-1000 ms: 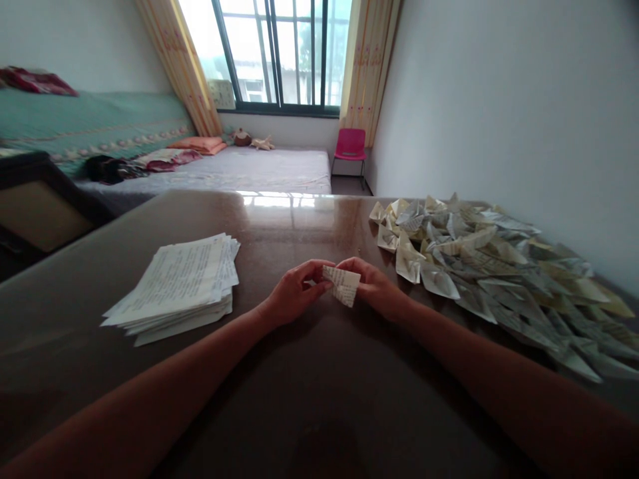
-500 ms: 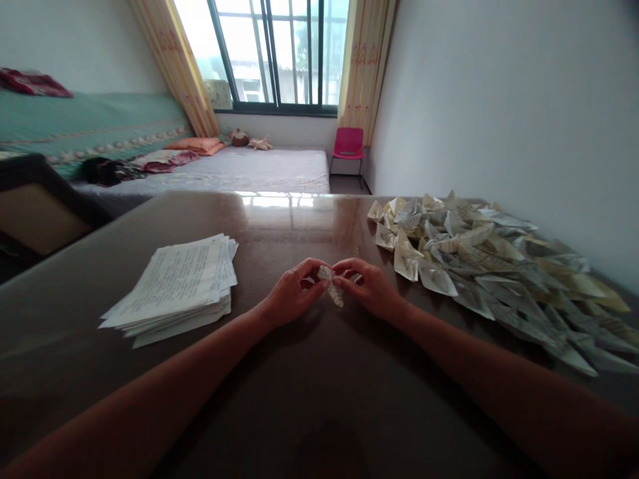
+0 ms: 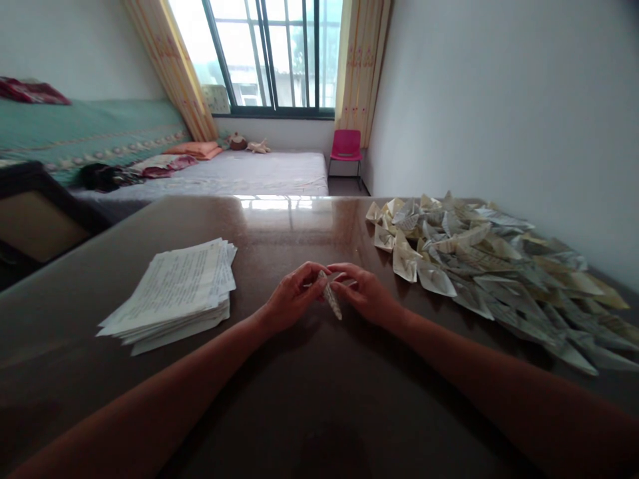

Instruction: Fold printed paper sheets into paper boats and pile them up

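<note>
A small folded piece of printed paper (image 3: 331, 302) is held above the middle of the table, its narrow end pointing down toward me. My left hand (image 3: 295, 293) pinches it between thumb and fingers from the left. From the right, my right hand (image 3: 363, 293) has its bent fingers and thumb on the paper's other side. Fingers cover the paper's upper part. Left of the hands lies a stack of printed sheets (image 3: 172, 286). On the right spreads a heap of folded paper boats (image 3: 479, 259).
The brown glossy table (image 3: 279, 239) reflects the window at its far edge. Beyond it are a bed (image 3: 279, 169) and a pink chair (image 3: 346, 148). A dark-framed chair (image 3: 44, 213) stands at the left, and a white wall (image 3: 499, 100) runs along the right.
The folded paper has turned between my fingers, now showing a narrower, longer shape. Both hands stay close together. The view has shifted slightly.
</note>
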Motion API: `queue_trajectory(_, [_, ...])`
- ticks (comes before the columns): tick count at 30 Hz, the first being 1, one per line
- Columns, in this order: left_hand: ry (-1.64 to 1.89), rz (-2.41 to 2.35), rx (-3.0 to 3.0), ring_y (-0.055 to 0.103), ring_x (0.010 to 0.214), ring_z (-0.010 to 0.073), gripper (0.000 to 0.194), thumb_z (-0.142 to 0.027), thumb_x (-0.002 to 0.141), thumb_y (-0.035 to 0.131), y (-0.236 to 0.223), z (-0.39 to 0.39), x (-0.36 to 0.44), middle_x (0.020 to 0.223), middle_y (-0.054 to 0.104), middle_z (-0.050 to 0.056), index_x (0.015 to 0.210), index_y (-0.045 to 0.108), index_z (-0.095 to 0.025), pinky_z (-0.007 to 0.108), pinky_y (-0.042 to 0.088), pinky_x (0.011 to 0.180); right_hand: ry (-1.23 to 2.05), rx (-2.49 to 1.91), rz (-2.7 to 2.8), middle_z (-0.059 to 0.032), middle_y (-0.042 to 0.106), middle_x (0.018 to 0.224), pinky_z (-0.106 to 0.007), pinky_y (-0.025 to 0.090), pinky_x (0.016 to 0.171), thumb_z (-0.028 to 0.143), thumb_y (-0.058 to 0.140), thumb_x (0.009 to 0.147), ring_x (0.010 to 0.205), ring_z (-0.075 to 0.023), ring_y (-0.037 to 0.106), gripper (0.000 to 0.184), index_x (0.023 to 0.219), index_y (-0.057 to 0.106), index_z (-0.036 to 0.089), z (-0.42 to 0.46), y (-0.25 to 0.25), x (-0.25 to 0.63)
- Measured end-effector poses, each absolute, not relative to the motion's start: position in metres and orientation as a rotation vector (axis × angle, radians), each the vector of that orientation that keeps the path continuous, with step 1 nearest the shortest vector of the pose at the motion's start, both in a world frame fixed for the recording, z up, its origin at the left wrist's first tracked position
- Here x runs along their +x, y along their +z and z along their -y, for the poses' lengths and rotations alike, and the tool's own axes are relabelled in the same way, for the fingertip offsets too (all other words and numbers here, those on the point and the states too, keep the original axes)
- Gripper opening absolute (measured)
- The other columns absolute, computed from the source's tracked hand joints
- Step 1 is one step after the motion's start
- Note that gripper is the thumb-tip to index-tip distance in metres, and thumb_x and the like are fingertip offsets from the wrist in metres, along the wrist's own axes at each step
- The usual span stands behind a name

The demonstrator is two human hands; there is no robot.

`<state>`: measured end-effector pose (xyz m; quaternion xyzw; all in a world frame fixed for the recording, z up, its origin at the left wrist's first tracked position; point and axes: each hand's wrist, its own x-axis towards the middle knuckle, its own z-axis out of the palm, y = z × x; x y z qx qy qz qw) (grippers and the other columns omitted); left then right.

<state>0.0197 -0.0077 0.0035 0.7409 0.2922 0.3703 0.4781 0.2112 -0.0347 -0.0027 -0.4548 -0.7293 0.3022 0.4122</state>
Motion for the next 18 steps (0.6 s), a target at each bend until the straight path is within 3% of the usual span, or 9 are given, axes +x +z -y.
queue_trajectory(4, [0.925, -0.786, 1.825, 0.057, 0.065, 0.0098, 0.023, -0.036, 0.088, 0.056, 0.0012, 0.0079, 0.0204, 0.072, 0.057, -0.002, 0.098, 0.057, -0.015, 0.021, 0.050, 0.062, 0.589, -1.210, 1.830, -0.0055, 0.064, 0.092, -0.028, 0.050, 0.067, 0.034, 0.060, 0.086, 0.078, -0.0159, 0.062, 0.017, 0.095, 0.063, 0.020, 0.0388, -0.0022, 0.2066])
queue_trajectory(18, [0.896, -0.852, 1.924, 0.056, 0.066, 0.0122, 0.023, -0.036, 0.086, 0.057, 0.0059, 0.0127, 0.0184, 0.074, 0.060, 0.002, 0.092, 0.060, -0.014, 0.023, 0.048, 0.059, 1.210, -0.940, 1.723, -0.0019, 0.064, 0.081, -0.022, 0.044, 0.059, 0.042, 0.065, 0.082, 0.069, -0.0121, 0.058, 0.030, 0.096, 0.061, 0.016, 0.0358, 0.0004, 0.2094])
